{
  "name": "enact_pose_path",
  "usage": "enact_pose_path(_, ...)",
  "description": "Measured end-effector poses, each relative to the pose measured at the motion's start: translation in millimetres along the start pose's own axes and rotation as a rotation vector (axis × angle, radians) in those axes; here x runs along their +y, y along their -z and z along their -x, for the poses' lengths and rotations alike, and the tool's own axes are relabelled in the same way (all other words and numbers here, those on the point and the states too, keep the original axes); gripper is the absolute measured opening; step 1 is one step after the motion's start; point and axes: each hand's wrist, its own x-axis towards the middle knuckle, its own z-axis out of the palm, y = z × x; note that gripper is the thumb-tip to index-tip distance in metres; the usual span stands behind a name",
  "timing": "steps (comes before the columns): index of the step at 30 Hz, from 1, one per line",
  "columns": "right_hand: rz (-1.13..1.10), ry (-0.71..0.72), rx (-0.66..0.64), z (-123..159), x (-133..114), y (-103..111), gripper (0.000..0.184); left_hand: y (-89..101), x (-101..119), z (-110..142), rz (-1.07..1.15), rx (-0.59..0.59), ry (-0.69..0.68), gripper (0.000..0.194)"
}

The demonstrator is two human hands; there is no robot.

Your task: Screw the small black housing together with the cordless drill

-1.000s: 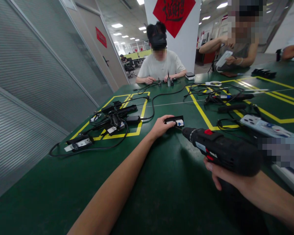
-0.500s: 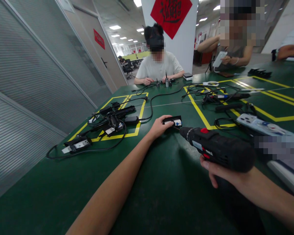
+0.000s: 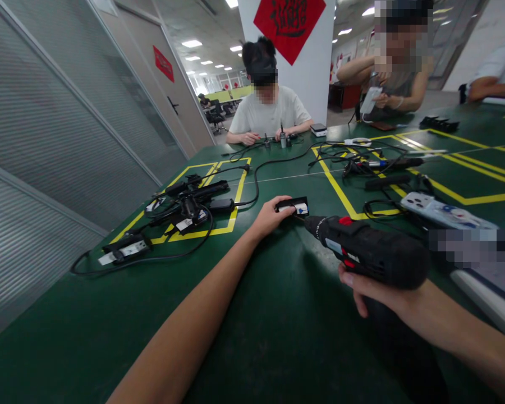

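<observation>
My right hand is wrapped round the handle of a black cordless drill with red accents. Its chuck points left, and a thin bit reaches to the near side of a small black casing. That casing has a white label side with a blue mark, and it rests on the green table. My left hand grips the casing's left end, thumb in front and fingers behind. Whether the bit tip touches the casing is too small to tell.
To the left lies a heap of black devices and cables inside yellow tape, with a black-and-white piece nearer me. On the right are more cables, a pale blue phone case and a blurred-out device. Two people sit across the table.
The whole view has shifted slightly, moving everything left in the picture. Both hands keep their grips, and the drill stays at the casing. The person at the far right has lowered the white object a little.
</observation>
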Motion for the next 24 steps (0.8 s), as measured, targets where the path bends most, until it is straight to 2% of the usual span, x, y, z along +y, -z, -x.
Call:
enact_pose_path(5,-0.004,0.004,-0.015,1.4,-2.4,-0.1,0.035,0.5,0.3,0.2,-0.031,0.013,0.009,0.05)
enact_pose_path(11,-0.064,0.047,-0.002,-1.5,-0.8,-0.4,0.018,3.5,2.3,-0.7,-0.024,0.005,0.014,0.048)
enact_pose_path(16,-0.016,0.017,0.01,-2.1,-1.7,-2.5,0.029,2.4,0.5,-1.5,0.041,-0.019,0.028,0.051)
enact_pose_path(20,-0.051,0.028,-0.009,-2.2,-2.2,-1.1,0.02,1.8,-2.8,-2.1,0.049,-0.003,0.013,0.05)
enact_pose_path(24,-0.05,0.018,0.002,-1.6,1.6,1.1,0.024,2.0,-3.8,-2.1,0.047,-0.018,0.013,0.05)
